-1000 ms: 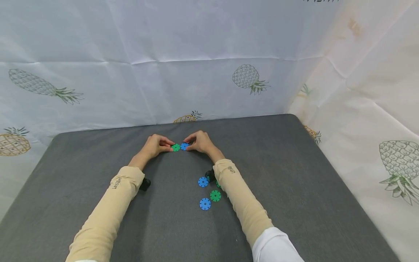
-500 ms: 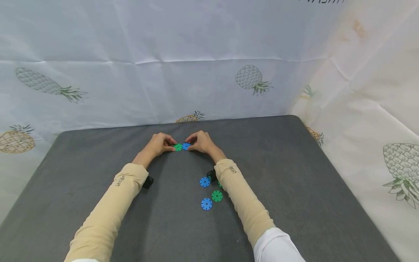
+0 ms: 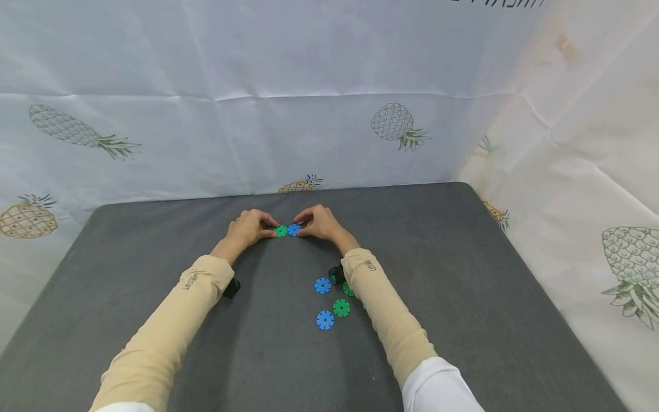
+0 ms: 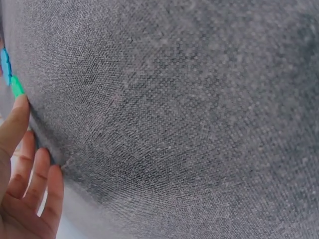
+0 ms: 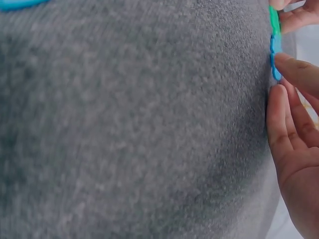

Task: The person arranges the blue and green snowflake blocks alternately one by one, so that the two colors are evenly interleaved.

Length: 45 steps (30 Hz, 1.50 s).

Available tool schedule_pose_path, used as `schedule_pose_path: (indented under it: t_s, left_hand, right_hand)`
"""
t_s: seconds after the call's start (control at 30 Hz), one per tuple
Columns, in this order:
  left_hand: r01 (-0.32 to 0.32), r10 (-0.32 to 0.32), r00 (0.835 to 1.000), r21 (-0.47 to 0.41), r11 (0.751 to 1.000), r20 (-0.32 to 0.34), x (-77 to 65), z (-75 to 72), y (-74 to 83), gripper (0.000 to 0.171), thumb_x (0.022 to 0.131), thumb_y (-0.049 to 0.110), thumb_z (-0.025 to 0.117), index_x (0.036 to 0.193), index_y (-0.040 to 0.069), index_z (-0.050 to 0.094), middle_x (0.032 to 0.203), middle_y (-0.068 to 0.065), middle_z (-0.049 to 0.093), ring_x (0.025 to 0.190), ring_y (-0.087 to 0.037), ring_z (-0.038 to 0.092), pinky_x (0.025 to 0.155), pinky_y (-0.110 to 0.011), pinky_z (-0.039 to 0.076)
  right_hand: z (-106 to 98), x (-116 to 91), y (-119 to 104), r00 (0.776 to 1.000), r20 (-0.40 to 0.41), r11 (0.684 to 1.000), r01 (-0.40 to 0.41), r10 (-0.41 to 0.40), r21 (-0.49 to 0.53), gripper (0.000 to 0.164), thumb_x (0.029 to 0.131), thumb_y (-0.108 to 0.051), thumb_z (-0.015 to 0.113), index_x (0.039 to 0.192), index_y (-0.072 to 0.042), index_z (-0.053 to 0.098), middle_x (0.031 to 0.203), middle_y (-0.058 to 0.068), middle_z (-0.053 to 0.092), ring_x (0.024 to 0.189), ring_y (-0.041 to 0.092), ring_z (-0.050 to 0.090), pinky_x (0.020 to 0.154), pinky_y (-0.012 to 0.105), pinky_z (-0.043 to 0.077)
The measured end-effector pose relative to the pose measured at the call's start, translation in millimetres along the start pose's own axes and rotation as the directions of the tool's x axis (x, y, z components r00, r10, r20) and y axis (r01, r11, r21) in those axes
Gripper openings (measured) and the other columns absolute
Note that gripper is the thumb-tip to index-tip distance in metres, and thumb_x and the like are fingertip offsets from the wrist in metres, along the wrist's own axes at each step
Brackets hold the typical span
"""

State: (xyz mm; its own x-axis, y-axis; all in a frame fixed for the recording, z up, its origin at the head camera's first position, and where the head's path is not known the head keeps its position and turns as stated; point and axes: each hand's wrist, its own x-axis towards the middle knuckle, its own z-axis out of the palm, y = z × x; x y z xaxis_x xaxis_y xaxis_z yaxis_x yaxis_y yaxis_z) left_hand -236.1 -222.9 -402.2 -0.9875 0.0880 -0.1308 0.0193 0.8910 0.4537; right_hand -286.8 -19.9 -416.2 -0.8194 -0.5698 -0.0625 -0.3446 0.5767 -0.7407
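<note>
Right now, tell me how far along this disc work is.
Looks done: a green disc and a blue disc meet edge to edge; whether locked, I cannot tell. In hand: the left hand pinches the green one, the right hand the blue. Likely remaining: two blue discs and two green discs lying apart.

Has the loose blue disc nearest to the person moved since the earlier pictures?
No; judged against the loose green disc beside it, the blue disc keeps its place.
</note>
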Motion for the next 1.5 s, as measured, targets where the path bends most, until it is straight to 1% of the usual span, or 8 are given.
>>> schedule_pose_path:
  t_s: [0.2, 0.3, 0.4, 0.63, 0.77, 1.03, 1.27, 1.5]
  left_hand:
    - [0.004, -0.004, 1.000, 0.028, 1.000, -0.003, 0.8, -1.8, 3.0, 0.027, 0.085, 0.025, 0.075, 0.111, 0.014, 0.074, 0.113, -0.008, 0.068, 0.101, -0.032, 0.061, 0.082, -0.053, 0.046]
    - [0.019, -0.019, 1.000, 0.024, 1.000, 0.005, 0.9, -3.0, 2.5, 0.028, 0.086, 0.025, 0.074, 0.112, 0.014, 0.073, 0.115, -0.008, 0.068, 0.104, -0.033, 0.060, 0.085, -0.054, 0.045]
    - [0.036, -0.036, 0.999, 0.006, 0.999, 0.018, 0.0, -3.5, 0.9, 0.029, 0.087, 0.025, 0.074, 0.114, 0.014, 0.072, 0.118, -0.009, 0.066, 0.108, -0.034, 0.058, 0.088, -0.055, 0.043]
    - [0.062, -0.061, 0.997, -0.031, 0.998, 0.040, -1.2, -2.1, 0.0, 0.030, 0.088, 0.026, 0.072, 0.115, 0.014, 0.072, 0.121, -0.010, 0.064, 0.110, -0.034, 0.056, 0.090, -0.055, 0.041]
    - [0.072, -0.071, 0.997, -0.036, 0.997, 0.042, -1.2, -2.2, 1.1, 0.030, 0.088, 0.025, 0.072, 0.115, 0.015, 0.072, 0.122, -0.010, 0.064, 0.112, -0.035, 0.055, 0.092, -0.056, 0.040]
    - [0.081, -0.078, 0.996, -0.047, 0.996, 0.044, -0.7, -1.6, 1.5, 0.029, 0.088, 0.026, 0.072, 0.115, 0.016, 0.072, 0.122, -0.009, 0.064, 0.113, -0.033, 0.054, 0.094, -0.057, 0.038]
    - [0.074, -0.072, 0.997, -0.049, 0.996, 0.034, -0.7, -1.0, -3.6, 0.030, 0.088, 0.028, 0.072, 0.116, 0.017, 0.072, 0.124, -0.008, 0.063, 0.113, -0.033, 0.054, 0.092, -0.057, 0.038]
    - [0.062, -0.060, 0.997, -0.058, 0.996, 0.039, -2.6, -1.0, -5.6, 0.031, 0.088, 0.029, 0.071, 0.116, 0.017, 0.071, 0.125, -0.009, 0.063, 0.115, -0.033, 0.053, 0.093, -0.059, 0.037]
  right_hand:
    - [-10.3, -8.2, 8.4, 0.999, -0.012, 0.990, 0.038, -0.037, 0.137, 0.027, 0.085, -0.006, 0.073, 0.111, 0.000, 0.071, 0.106, 0.012, 0.070, 0.086, 0.020, 0.067, 0.073, 0.026, 0.053]
    - [-17.2, -15.5, 11.5, 0.999, -0.024, 0.968, 0.045, -0.040, 0.247, 0.026, 0.089, -0.003, 0.067, 0.113, 0.005, 0.068, 0.108, 0.017, 0.068, 0.089, 0.026, 0.067, 0.074, 0.029, 0.055]
    - [-25.2, -26.2, 12.9, 1.000, -0.027, 0.933, 0.023, -0.015, 0.358, 0.026, 0.092, -0.001, 0.062, 0.116, 0.008, 0.065, 0.112, 0.022, 0.065, 0.095, 0.033, 0.065, 0.078, 0.033, 0.055]
    - [-45.6, -66.4, 21.6, 1.000, 0.000, 0.862, -0.014, 0.016, 0.507, 0.029, 0.095, -0.001, 0.058, 0.121, 0.011, 0.059, 0.121, 0.030, 0.058, 0.107, 0.045, 0.057, 0.088, 0.047, 0.050]
    - [-53.1, -93.8, 27.9, 1.000, 0.007, 0.839, -0.021, 0.020, 0.544, 0.031, 0.094, 0.001, 0.058, 0.124, 0.011, 0.057, 0.123, 0.032, 0.056, 0.110, 0.047, 0.055, 0.089, 0.047, 0.050]
    - [-57.0, -145.0, 44.4, 1.000, -0.006, 0.781, 0.012, -0.010, 0.624, 0.036, 0.093, 0.000, 0.060, 0.126, 0.012, 0.054, 0.126, 0.034, 0.052, 0.109, 0.042, 0.058, 0.090, 0.046, 0.048]
    - [-49.9, -173.4, 50.5, 0.999, -0.024, 0.691, 0.032, -0.021, 0.722, 0.040, 0.094, -0.001, 0.059, 0.128, 0.018, 0.048, 0.124, 0.027, 0.057, 0.101, 0.029, 0.062, 0.090, 0.044, 0.049]
    - [-40.7, -185.9, 51.3, 1.000, 0.023, 0.672, -0.014, -0.005, 0.740, 0.040, 0.094, -0.002, 0.059, 0.128, 0.016, 0.049, 0.127, 0.031, 0.052, 0.098, 0.020, 0.063, 0.088, 0.039, 0.051]
